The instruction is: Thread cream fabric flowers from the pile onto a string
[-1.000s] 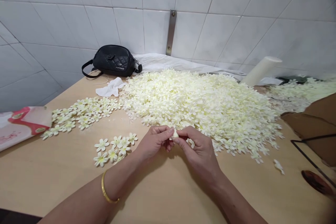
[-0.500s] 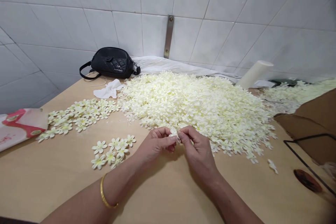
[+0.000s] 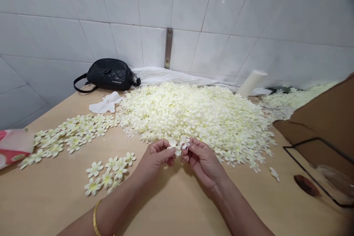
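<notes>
My left hand (image 3: 160, 154) pinches a small white flower (image 3: 174, 146) between thumb and fingers. Close beside it, my right hand (image 3: 203, 156) grips another white flower (image 3: 184, 142) at its fingertips. Both hands are over the table at the front edge of a large heap of pale yellow-white flowers (image 3: 193, 110). To the left of my left hand lies a small group of loose flowers (image 3: 107, 179) with yellow centres. A gold bangle circles my left forearm.
Farther left, more flowers (image 3: 74, 132) lie spread near a red and white bag (image 3: 15, 145). A black bag (image 3: 110, 73) and white tissue (image 3: 106, 103) are behind. A white roll (image 3: 252, 83) stands behind the heap; brown cardboard (image 3: 320, 125) is at the right.
The two hands have moved slightly apart, and a separate flower now shows in each. The view has shifted, so the table things appear lower and farther left.
</notes>
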A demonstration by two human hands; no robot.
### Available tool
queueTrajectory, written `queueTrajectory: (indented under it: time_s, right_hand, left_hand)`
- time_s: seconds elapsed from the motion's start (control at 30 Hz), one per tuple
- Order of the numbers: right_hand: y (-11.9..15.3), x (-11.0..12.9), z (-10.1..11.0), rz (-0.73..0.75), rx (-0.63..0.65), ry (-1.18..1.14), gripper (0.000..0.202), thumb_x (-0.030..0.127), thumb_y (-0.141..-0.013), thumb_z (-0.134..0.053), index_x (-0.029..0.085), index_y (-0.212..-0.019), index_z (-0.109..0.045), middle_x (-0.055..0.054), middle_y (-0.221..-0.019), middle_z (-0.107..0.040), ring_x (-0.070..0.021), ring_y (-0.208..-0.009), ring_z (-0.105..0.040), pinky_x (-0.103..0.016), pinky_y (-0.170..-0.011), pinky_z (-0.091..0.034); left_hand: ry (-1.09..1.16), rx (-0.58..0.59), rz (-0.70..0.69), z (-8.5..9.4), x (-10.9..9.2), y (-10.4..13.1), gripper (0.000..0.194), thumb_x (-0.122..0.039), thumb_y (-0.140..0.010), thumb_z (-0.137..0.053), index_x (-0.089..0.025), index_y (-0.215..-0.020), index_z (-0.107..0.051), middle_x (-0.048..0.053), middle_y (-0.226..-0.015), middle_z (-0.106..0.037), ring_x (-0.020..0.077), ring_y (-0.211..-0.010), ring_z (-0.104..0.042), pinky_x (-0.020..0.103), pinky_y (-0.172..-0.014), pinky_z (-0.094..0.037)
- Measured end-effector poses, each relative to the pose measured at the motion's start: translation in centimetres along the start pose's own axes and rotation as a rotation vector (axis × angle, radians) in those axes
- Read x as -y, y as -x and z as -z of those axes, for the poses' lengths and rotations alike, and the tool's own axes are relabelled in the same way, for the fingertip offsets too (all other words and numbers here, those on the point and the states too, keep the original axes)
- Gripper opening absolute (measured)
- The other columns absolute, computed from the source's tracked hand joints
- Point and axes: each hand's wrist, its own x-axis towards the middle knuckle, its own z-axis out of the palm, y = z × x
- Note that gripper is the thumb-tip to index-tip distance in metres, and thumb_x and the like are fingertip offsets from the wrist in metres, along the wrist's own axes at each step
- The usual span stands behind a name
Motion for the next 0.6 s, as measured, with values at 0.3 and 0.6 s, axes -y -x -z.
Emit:
queueTrajectory:
  time_s: [0.3,0.6]
  right_hand:
    - [0.4,4.7,1.5,0.530,-0.360,0.585,0.026,0.040,-0.077,-0.052,0.017,-0.065,-0.052,0.002,-0.059,-0.050,-0.0111,-0.060,-0.046,-0.023,-0.061,-0.039]
    - [-5.0,8.9,2.3,0.878,-0.443,1.142,0.025,0.033,-0.082,-0.041,0.018,-0.064,-0.048,0.001,-0.060,-0.047,-0.0119,-0.058,-0.043,-0.024,-0.058,-0.035]
  left_hand:
    - [-0.034,-0.072,-0.038,0.2,0.3,-0.6,0.022,-0.029,-0.070,-0.061,-0.015,-0.059,-0.049,-0.001,-0.052,-0.052,0.0076,-0.048,-0.043,0.022,-0.052,-0.033]
    - [-0.011,-0.129,-0.055,0.1,0.3,-0.7,0.023,-0.032,-0.062,-0.068,-0.014,-0.058,-0.055,-0.001,-0.050,-0.052,0.0077,-0.046,-0.044,0.021,-0.049,-0.033]
